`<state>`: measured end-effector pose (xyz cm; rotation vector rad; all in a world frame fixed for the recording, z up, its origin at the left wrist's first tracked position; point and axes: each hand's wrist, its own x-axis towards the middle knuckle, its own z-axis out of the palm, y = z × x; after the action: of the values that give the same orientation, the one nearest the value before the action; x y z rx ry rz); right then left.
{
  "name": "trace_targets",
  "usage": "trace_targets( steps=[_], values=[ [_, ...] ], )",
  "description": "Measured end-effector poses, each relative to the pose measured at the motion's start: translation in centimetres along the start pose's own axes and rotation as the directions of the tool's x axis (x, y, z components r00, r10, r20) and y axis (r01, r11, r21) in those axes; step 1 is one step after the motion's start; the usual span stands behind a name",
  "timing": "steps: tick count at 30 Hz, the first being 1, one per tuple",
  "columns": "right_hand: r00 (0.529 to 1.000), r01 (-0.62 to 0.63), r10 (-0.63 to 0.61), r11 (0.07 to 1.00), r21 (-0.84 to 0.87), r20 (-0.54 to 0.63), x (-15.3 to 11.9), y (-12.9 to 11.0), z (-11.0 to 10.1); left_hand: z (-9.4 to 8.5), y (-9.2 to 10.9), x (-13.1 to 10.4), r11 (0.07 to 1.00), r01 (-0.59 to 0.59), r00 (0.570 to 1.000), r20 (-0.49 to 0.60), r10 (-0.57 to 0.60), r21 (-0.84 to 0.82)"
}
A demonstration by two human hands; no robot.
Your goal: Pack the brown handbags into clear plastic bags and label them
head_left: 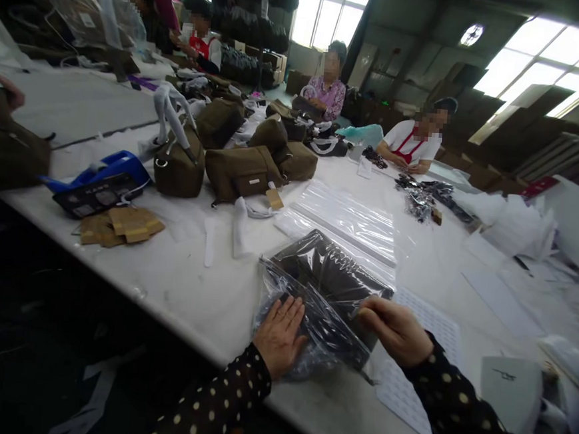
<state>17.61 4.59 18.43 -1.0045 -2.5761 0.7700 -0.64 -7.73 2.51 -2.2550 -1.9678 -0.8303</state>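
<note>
A dark olive handbag (336, 264) lies inside a clear plastic bag (289, 277) near the table's front edge. My left hand (280, 333) rests flat on the near part of the plastic, its fingers stretched out. At the right side of the package my right hand (394, 325) is closed, its thumb and fingers pinching the edge of the clear plastic. Just beyond the package lies a stack of clear plastic bags (350, 215). Partly beneath my right arm is a white sheet of stickers (429, 321).
Several olive handbags (243, 170) stand on the white table (173, 288), with brown paper tags (121, 225) and a blue tool (103, 169) at left. A white device (511, 391) sits at right. Co-workers (413, 143) sit around the far side; another person's hand (8, 91) shows at far left.
</note>
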Motion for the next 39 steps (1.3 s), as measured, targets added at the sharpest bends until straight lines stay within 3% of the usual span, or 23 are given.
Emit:
trace_targets(
  steps=[3, 5, 7, 9, 14, 16, 18, 19, 21, 23, 26, 29, 33, 39],
  values=[
    [0.926, 0.086, -0.040, 0.990, -0.108, 0.376, 5.3, -1.8, 2.0, -0.4, 0.3, 0.1, 0.999, 0.018, 1.000, -0.020, -0.018, -0.029],
    [0.874, 0.124, 0.066, 0.927, -0.353, 0.481, 8.2, -2.2, 4.4, -0.3, 0.3, 0.1, 0.998, 0.038, 0.999, -0.029, -0.040, -0.043],
    [0.861, 0.115, 0.200, 0.819, -0.562, 0.467, 10.4, -1.8, 6.4, -0.2, 0.3, 0.1, 0.998, 0.051, 0.998, -0.022, -0.052, -0.049],
    [0.870, 0.072, 0.268, 0.759, -0.647, 0.413, 12.1, -0.9, 7.0, -0.1, 0.2, 0.0, 0.997, 0.059, 0.998, -0.005, -0.059, -0.049],
    [0.886, -0.033, 0.323, 0.760, -0.650, 0.333, 14.1, 1.2, 3.4, -0.2, 0.0, -0.4, 0.996, 0.065, 0.997, 0.035, -0.063, -0.062],
    [0.884, -0.080, 0.305, 0.845, -0.529, 0.355, 13.4, 1.2, 2.2, -0.3, 0.0, -0.4, 0.995, 0.068, 0.997, 0.040, -0.065, -0.079],
    [0.858, -0.235, 0.278, 0.960, -0.151, 0.432, 11.8, 0.8, 2.1, -0.4, -0.1, -0.3, 0.991, 0.080, 0.996, 0.047, -0.075, -0.110],
    [0.841, -0.345, 0.260, 0.933, 0.100, 0.474, 10.7, 0.6, 2.5, -0.5, -0.1, -0.3, 0.988, 0.089, 0.995, 0.053, -0.083, -0.129],
    [0.811, -0.522, 0.231, 0.701, 0.486, 0.538, 8.5, 0.3, 3.9, -0.6, -0.1, -0.1, 0.979, 0.112, 0.992, 0.067, -0.102, -0.172],
    [0.800, -0.589, 0.246, 0.491, 0.642, 0.546, 6.6, 0.2, 5.6, -0.7, -0.1, 0.1, 0.964, 0.153, 0.987, 0.075, -0.139, -0.219],
    [0.798, -0.588, 0.347, 0.265, 0.764, 0.493, 4.7, 0.3, 7.7, -0.7, 0.0, 0.4, 0.935, 0.225, 0.974, 0.056, -0.218, -0.275],
    [0.742, -0.624, 0.421, 0.147, 0.767, 0.523, 3.3, 0.1, 8.9, -0.5, 0.0, 0.5, 0.924, 0.237, 0.970, 0.020, -0.243, -0.300],
    [0.675, -0.720, 0.369, 0.135, 0.681, 0.639, 1.7, -0.5, 9.9, -0.1, -0.1, 0.5, 0.922, 0.236, 0.969, 0.002, -0.247, -0.308],
    [0.704, -0.697, 0.388, 0.214, 0.685, 0.595, 0.9, 0.3, 11.6, 0.0, -0.6, 1.0, 0.951, 0.170, 0.985, 0.041, -0.165, -0.257]
  ],
)
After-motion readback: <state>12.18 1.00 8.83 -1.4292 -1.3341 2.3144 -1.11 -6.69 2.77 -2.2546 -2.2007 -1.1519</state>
